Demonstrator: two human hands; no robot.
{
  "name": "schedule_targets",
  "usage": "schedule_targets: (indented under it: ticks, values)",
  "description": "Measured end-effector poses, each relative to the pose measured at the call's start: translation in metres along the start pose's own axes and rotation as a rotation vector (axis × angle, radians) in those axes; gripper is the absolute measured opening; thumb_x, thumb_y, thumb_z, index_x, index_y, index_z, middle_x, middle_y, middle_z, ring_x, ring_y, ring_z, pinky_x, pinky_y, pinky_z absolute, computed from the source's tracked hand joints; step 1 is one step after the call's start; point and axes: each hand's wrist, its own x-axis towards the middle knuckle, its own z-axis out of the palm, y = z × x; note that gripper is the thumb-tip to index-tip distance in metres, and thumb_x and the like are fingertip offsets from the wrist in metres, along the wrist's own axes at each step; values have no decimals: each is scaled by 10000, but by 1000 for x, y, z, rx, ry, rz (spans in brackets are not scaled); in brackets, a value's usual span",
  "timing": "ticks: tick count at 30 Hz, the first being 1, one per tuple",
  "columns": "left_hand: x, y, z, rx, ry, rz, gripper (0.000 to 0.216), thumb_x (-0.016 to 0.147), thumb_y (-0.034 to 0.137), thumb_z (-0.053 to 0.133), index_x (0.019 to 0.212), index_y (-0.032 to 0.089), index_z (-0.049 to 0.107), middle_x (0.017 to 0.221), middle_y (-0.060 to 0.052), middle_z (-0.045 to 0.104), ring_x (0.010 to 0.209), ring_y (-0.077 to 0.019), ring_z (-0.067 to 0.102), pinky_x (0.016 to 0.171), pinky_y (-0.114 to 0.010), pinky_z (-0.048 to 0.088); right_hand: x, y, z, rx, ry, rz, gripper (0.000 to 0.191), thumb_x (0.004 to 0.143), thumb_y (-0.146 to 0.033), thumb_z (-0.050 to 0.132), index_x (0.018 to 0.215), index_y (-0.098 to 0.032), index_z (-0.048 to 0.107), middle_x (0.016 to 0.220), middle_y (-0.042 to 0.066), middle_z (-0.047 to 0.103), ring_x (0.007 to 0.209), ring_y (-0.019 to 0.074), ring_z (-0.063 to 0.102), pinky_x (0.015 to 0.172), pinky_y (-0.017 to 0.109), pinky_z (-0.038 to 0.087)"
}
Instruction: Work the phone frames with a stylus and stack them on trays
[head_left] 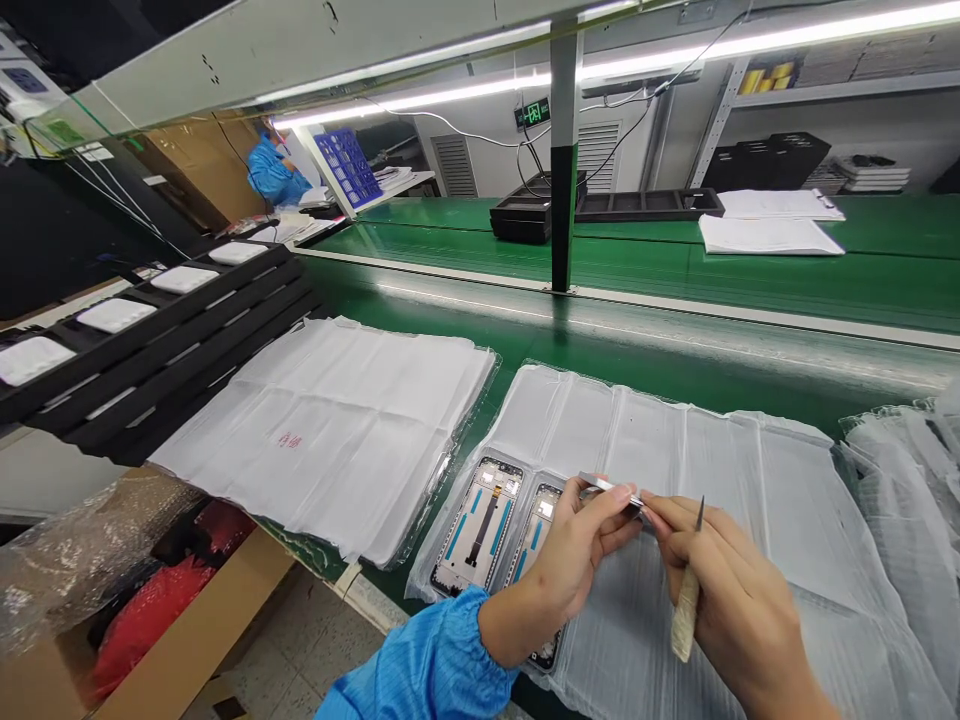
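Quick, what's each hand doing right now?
Left hand: closed, pinching a thin silvery piece.
Right hand: closed, holding a pointed tool with a beige handle, fingertips at the silvery piece's end.

A crumpled red bag is lying in an open brown cardboard box. A small green exit sign is glowing beside an upright grey-and-black post. White paper sheets are resting on the green rear bench.
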Motion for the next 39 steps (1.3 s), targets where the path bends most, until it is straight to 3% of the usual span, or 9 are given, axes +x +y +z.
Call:
schedule_targets:
  ticks: [17, 28, 34, 39]
  values:
    - [2, -1, 0, -22, 2, 9, 767, 561, 459, 1013, 1042, 160, 495, 1083, -107, 712, 1038, -233, 714, 1026, -389, 534, 4, -3, 1, -67, 22, -4, 214, 1051, 37, 549, 935, -134, 493, 1244, 117, 652, 1100, 222, 647, 886, 342, 526]
    - [2, -3, -3, 3, -11, 19, 779, 588, 485, 999, 1067, 157, 479, 1235, -157, 687, 1095, -228, 688, 1071, -416, 512, 8, -6, -3, -121, 9, -26, 195, 1072, 4, 558, 945, -131, 496, 1181, 100, 672, 1062, 225, 660, 884, 359, 526]
    - [2, -3, -3, -8, -25, 24, 741, 614, 451, 993, 1061, 158, 480, 1229, -153, 687, 1077, -223, 694, 1048, -404, 522, 9, -8, -4, -88, 16, -28, 189, 1060, 31, 564, 951, -111, 505, 1204, 132, 661, 1048, 226, 653, 895, 366, 522]
    - [1, -3, -2, -13, -13, 18, 768, 584, 448, 1006, 1068, 157, 486, 1195, -140, 694, 1071, -222, 694, 1030, -388, 528, 7, -8, -3, -78, 19, -17, 208, 1070, 20, 563, 941, -127, 491, 1093, 112, 669, 1033, 227, 656, 860, 352, 514]
